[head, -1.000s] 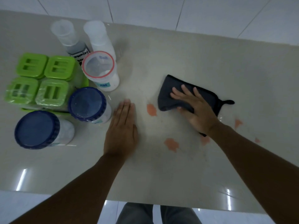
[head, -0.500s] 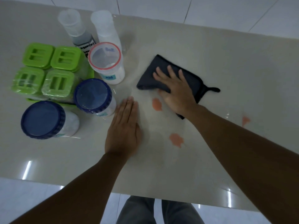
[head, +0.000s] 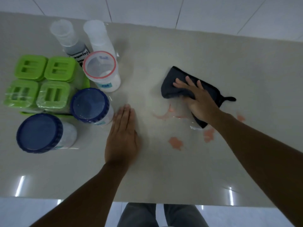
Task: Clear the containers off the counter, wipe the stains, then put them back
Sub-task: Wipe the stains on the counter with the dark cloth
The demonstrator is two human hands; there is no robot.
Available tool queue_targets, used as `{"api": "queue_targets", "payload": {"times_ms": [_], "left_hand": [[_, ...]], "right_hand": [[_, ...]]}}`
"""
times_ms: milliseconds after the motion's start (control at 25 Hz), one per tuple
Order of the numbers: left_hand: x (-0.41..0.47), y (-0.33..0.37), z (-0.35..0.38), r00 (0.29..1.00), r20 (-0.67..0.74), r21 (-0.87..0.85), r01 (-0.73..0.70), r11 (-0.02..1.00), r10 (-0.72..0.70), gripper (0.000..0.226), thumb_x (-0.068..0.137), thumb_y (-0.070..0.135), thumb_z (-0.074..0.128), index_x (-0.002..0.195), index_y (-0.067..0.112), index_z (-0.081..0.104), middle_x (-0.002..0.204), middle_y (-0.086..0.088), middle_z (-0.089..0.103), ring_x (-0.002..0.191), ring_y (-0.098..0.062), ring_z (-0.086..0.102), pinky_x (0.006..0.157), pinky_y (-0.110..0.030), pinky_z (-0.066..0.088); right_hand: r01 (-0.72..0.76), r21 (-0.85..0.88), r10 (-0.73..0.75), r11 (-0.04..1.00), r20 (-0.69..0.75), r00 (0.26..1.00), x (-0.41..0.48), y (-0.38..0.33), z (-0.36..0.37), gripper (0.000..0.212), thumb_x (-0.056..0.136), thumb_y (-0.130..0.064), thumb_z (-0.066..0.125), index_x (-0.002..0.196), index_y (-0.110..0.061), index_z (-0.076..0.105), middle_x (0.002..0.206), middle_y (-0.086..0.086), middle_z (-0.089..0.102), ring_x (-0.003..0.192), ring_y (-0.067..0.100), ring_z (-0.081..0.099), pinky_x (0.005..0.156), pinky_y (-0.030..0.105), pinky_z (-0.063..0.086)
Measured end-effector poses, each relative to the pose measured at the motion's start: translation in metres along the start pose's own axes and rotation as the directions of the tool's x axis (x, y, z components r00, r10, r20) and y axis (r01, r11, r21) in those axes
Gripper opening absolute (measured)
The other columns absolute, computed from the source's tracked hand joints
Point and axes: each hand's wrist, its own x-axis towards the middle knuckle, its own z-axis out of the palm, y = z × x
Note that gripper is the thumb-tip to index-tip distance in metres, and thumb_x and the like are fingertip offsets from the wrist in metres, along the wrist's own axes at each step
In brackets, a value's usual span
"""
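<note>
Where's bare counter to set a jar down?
Bare counter: the near strip below the left hand and right hand, and far right past the cloth. The left end is crowded with jars; pink stains spot the middle.

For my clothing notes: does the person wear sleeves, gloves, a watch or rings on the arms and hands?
Both forearms are bare to the frame edge; no sleeves show. The left hand and the right hand have no gloves, and no watch, bracelet or ring is visible.

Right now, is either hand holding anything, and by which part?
Nothing is gripped. The right hand presses flat on the middle of the cloth; the left hand rests flat on the counter.
</note>
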Motion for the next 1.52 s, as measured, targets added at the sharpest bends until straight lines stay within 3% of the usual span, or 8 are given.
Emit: {"api": "queue_targets", "payload": {"times_ms": [120,240,400,560,720,1000,1240,1520], "left_hand": [[0.0,0.0,0.0,1.0,0.003,-0.02,-0.005,1.0,0.005,0.058,0.093,0.007,0.04,0.149,-0.006,0.036,0.159,-0.024,0.033,0.151,-0.035,0.026,0.12,-0.052,0.03],[-0.001,0.0,0.0,1.0,-0.014,-0.039,0.007,0.999,-0.008,0.058,0.093,0.005,0.041,0.149,-0.006,0.036,0.158,-0.022,0.035,0.151,-0.033,0.027,0.12,-0.052,0.03],[-0.013,0.003,0.001,0.999,-0.019,-0.065,0.026,0.998,-0.027,0.059,0.092,0.003,0.042,0.151,-0.003,0.036,0.159,-0.019,0.034,0.152,-0.031,0.026,0.122,-0.049,0.028],[-0.034,0.019,0.002,0.998,-0.023,-0.052,0.05,0.997,-0.051,0.058,0.094,0.008,0.031,0.151,-0.002,0.036,0.16,-0.018,0.034,0.151,-0.03,0.028,0.125,-0.044,0.023],[-0.034,0.022,0.002,0.999,-0.025,-0.034,0.044,0.998,-0.045,0.059,0.093,0.009,0.033,0.151,-0.004,0.035,0.16,-0.02,0.033,0.151,-0.032,0.027,0.126,-0.044,0.021],[-0.034,0.019,0.005,0.998,-0.049,-0.02,0.034,0.999,-0.035,0.058,0.093,0.007,0.039,0.15,-0.003,0.038,0.158,-0.021,0.036,0.149,-0.034,0.033,0.124,-0.046,0.024],[-0.034,0.02,0.008,0.996,-0.078,-0.021,0.032,0.999,-0.034,0.056,0.093,0.007,0.038,0.148,-0.003,0.04,0.157,-0.022,0.038,0.148,-0.034,0.034,0.125,-0.046,0.024],[-0.025,0.03,0.014,0.994,-0.076,-0.042,0.072,0.997,-0.075,0.06,0.092,0.008,0.039,0.15,-0.004,0.035,0.159,-0.021,0.034,0.15,-0.032,0.03,0.125,-0.046,0.022]], "right_hand": [[-0.082,-0.231,0.074,0.97,-0.043,0.996,0.029,-0.03,0.031,0.056,0.103,-0.022,0.046,0.157,-0.032,0.032,0.168,-0.009,0.018,0.158,0.029,0.001,0.125,0.056,-0.005],[0.117,-0.276,-0.119,0.954,0.012,0.993,-0.001,-0.06,0.061,0.06,0.096,-0.038,0.038,0.156,-0.032,0.035,0.166,-0.01,0.024,0.158,0.029,0.006,0.126,0.056,-0.002],[0.29,-0.175,-0.281,0.941,0.075,0.957,-0.076,-0.03,0.041,0.059,0.091,-0.027,0.049,0.149,-0.027,0.048,0.161,-0.008,0.037,0.157,0.025,0.017,0.127,0.053,0.004],[0.049,-0.281,-0.079,0.958,-0.096,0.992,-0.083,0.049,-0.006,0.063,0.097,-0.007,0.053,0.152,-0.035,0.037,0.162,-0.01,0.031,0.155,0.03,0.02,0.125,0.056,0.008],[-0.198,-0.371,0.141,0.907,-0.176,0.974,-0.034,0.021,0.011,0.056,0.104,-0.022,0.048,0.157,-0.03,0.031,0.167,-0.004,0.023,0.156,0.037,0.011,0.124,0.06,0.006],[0.369,-0.13,-0.355,0.92,0.119,0.927,-0.115,0.006,0.031,0.052,0.092,-0.02,0.05,0.144,-0.028,0.055,0.158,-0.01,0.041,0.156,0.022,0.021,0.128,0.048,0.002],[-0.093,-0.321,0.068,0.943,-0.088,0.994,-0.07,0.012,0.019,0.058,0.096,-0.033,0.028,0.153,-0.035,0.037,0.165,-0.01,0.024,0.157,0.032,0.009,0.125,0.053,-0.002],[0.411,-0.01,-0.399,0.911,0.218,0.89,-0.12,-0.013,0.03,0.049,0.088,-0.013,0.051,0.134,-0.024,0.065,0.153,-0.007,0.05,0.155,0.021,0.023,0.128,0.049,0.002]]}}
